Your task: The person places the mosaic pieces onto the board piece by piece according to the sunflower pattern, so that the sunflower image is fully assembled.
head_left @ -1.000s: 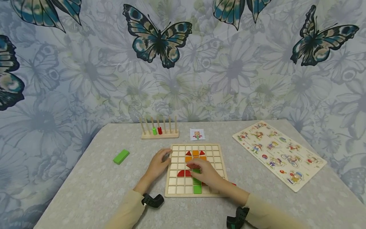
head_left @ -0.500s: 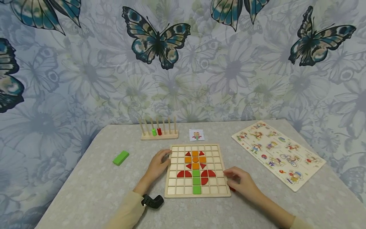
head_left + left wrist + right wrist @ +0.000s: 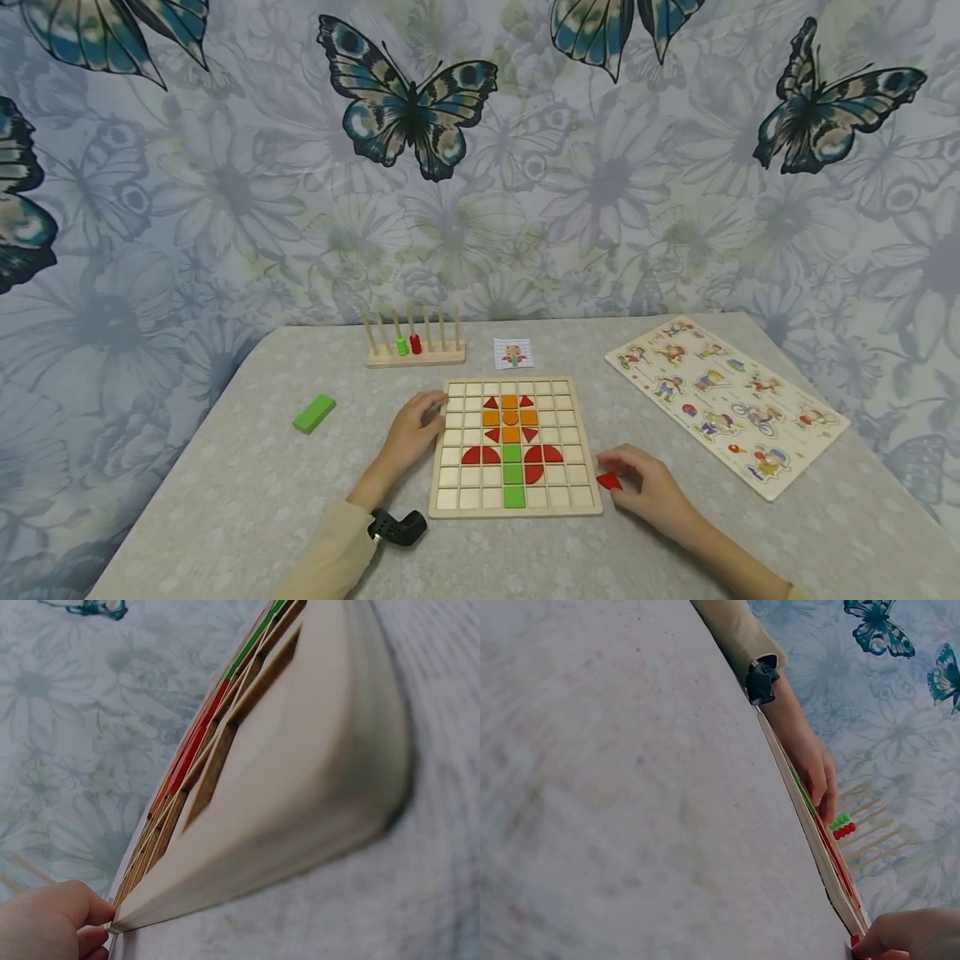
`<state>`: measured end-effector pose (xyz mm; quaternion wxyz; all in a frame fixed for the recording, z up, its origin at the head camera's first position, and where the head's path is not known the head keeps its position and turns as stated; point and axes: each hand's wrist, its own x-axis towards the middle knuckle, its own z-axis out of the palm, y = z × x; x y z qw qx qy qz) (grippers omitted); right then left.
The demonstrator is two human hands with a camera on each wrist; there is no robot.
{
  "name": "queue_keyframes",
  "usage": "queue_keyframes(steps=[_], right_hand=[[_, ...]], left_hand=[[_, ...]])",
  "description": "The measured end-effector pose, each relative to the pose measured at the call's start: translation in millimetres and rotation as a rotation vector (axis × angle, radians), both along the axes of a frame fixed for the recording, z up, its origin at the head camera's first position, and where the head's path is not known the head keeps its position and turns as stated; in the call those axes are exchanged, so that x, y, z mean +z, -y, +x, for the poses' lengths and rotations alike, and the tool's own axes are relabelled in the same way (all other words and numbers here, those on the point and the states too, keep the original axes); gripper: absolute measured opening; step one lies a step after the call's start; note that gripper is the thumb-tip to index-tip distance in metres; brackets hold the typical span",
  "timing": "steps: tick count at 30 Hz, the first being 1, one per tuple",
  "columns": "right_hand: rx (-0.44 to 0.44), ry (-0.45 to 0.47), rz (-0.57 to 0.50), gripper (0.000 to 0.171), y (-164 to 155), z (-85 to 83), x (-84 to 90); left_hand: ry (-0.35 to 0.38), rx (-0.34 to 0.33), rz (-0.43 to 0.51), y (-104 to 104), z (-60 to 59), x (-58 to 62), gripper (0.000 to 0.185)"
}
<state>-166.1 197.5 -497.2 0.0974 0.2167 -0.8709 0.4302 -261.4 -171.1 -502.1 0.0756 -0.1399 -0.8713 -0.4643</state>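
Observation:
In the head view a wooden grid board (image 3: 555, 492) lies in the middle of the table. Green squares (image 3: 512, 473), orange pieces (image 3: 510, 434), red triangles (image 3: 491, 402) and red quarter-round pieces (image 3: 553, 453) fill some of its cells. My left hand (image 3: 408, 435) holds the board's left edge; the left wrist view shows thumb and fingers (image 3: 82, 911) at the rim. Just off the board's right edge, my right hand (image 3: 648, 487) pinches a red quarter-round piece (image 3: 609, 481) between thumb and fingers. That red piece (image 3: 855, 942) is mostly covered in the right wrist view.
Behind the board stand a peg rack (image 3: 416, 358) with green and red beads and a small pattern card (image 3: 513, 353). A green block (image 3: 314, 413) lies to the left. On the right lies a picture board (image 3: 723, 400) with painted figures. A patterned wall cloth rises behind the table.
My right hand has moved from over the board's middle to the table at its right and now pinches a red quarter-round piece there. The left hand stays at the left edge.

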Motion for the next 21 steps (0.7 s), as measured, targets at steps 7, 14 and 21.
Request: queue_keyframes(steps=[7, 14, 21], right_hand=[[-0.019, -0.017, -0.045, 0.042, 0.1, 1.0, 0.0], [-0.033, -0.036, -0.047, 0.039, 1.8, 1.0, -0.8], [-0.069, -0.052, -0.022, 0.035, 3.1, -0.4, -1.4]], left_hand=[[0.012, -0.017, 0.003, -0.2, 2.2, 4.6, 0.037], [0.006, -0.011, 0.006, 0.7, 0.3, 2.2, 0.036], [0.007, -0.006, 0.006, 1.4, -0.7, 1.0, 0.036]])
